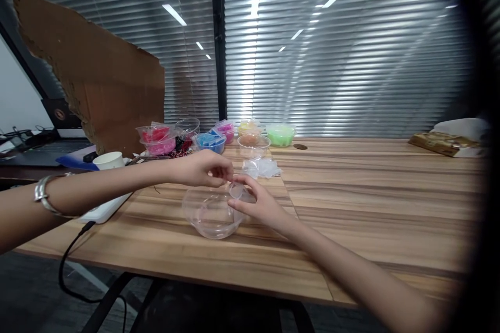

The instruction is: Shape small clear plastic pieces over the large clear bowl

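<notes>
A small clear round cup or lid (235,190) is held between the thumb and fingers of my right hand (255,200). My left hand (211,168) comes in from the left, fingers bent and pressed together at the cup's upper edge; what they pinch, if anything, is too small to make out. Below both hands a large clear plastic bowl (214,230) stands on the wooden table (371,208). Just behind my right hand lie crumpled clear plastic bags (262,167).
Behind are tubs of pink (162,146), blue (211,141) and green (280,135) material and a clear tub (253,152). A white cup (108,160), power strip (104,210) and cardboard sheet (105,78) are left. A tissue pack (445,143) lies far right.
</notes>
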Motion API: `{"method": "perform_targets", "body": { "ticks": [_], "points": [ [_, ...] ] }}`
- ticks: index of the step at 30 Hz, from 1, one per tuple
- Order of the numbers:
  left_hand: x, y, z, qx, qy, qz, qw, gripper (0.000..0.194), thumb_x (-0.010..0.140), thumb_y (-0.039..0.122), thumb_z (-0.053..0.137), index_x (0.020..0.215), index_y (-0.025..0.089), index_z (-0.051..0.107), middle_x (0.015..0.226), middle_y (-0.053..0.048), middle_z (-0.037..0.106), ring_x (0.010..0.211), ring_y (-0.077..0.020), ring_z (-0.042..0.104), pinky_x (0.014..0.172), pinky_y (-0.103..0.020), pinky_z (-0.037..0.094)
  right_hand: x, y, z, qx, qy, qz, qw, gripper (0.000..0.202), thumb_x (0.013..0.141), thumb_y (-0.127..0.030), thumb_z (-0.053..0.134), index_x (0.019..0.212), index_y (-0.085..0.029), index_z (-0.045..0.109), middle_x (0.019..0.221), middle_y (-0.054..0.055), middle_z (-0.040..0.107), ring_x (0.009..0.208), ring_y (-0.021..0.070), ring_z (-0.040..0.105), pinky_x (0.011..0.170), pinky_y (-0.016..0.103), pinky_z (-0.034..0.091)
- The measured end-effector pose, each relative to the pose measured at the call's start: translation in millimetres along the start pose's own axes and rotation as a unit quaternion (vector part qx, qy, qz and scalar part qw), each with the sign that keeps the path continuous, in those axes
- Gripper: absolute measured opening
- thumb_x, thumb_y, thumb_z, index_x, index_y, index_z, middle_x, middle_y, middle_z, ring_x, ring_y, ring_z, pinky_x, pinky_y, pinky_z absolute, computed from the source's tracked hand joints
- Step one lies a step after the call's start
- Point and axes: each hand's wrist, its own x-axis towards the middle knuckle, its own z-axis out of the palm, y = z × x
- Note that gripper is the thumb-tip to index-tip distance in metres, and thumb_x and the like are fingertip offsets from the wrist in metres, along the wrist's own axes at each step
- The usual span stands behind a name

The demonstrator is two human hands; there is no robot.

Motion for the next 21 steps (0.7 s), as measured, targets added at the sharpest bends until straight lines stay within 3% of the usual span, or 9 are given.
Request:
{"method": "perform_targets", "body": {
  "ticks": [3,7,14,17,19,21],
  "points": [
    [5,6,-2.5,-0.008,-0.009,0.049,0.999,0.011,0.084,0.014,0.057,0.089,0.015,0.067,0.088,-0.005,0.069,0.079,-0.0126,0.061,0.071,-0.022,0.045,0,0,0,0.005,-0.002,0.006,1.0,0.053,0.077,-0.044,0.071,0.125,-0.029,0.052,0.132,0.005,0.054,0.122,0.0226,0.051,0.104,0.041,0.042],
    [13,4,5.3,0.017,-0.014,0.08,0.997,0.008,0.083,0.014,0.061,0.084,0.014,0.069,0.086,-0.006,0.067,0.077,-0.0126,0.06,0.067,-0.022,0.045,2,3,2,-0.003,-0.005,0.003,1.0,0.053,0.077,-0.044,0.071,0.124,-0.027,0.053,0.133,0.006,0.054,0.123,0.0245,0.051,0.105,0.044,0.04],
    [16,6,2.6,-0.015,-0.008,0.071,0.997,0.018,0.089,0.014,0.053,0.097,0.016,0.069,0.093,-0.006,0.071,0.083,-0.0122,0.065,0.074,-0.021,0.047,1,5,4,-0.026,0.008,-0.02,0.999,0.057,0.077,-0.046,0.071,0.127,-0.028,0.051,0.132,0.006,0.055,0.122,0.0259,0.051,0.105,0.045,0.039],
    [7,10,-6.0,0.043,0.013,0.027,0.999,0.017,0.089,0.016,0.051,0.094,0.015,0.067,0.087,-0.005,0.071,0.077,-0.012,0.062,0.067,-0.021,0.045,-2,4,4,-0.061,0.027,-0.014,0.998,0.056,0.078,-0.048,0.069,0.127,-0.028,0.051,0.132,0.005,0.054,0.124,0.0254,0.049,0.106,0.045,0.037],
    [0,12,-10.5,0.09,-0.031,-0.02,0.995,0.015,0.087,0.017,0.051,0.087,0.015,0.067,0.078,-0.003,0.068,0.068,-0.0115,0.058,0.062,-0.021,0.041,-4,4,5,-0.078,0.033,-0.014,0.996,0.052,0.08,-0.048,0.067,0.125,-0.029,0.051,0.131,0.005,0.054,0.123,0.0246,0.048,0.106,0.043,0.038],
    [-6,13,-11.2,0.119,-0.128,-0.072,0.982,0.013,0.084,0.018,0.055,0.089,0.016,0.067,0.078,-0.003,0.067,0.066,-0.0121,0.056,0.058,-0.022,0.038,-4,3,5,-0.096,0.044,-0.014,0.994,0.048,0.081,-0.048,0.065,0.122,-0.029,0.053,0.128,0.005,0.054,0.121,0.0248,0.049,0.104,0.043,0.039]
  ]
}}
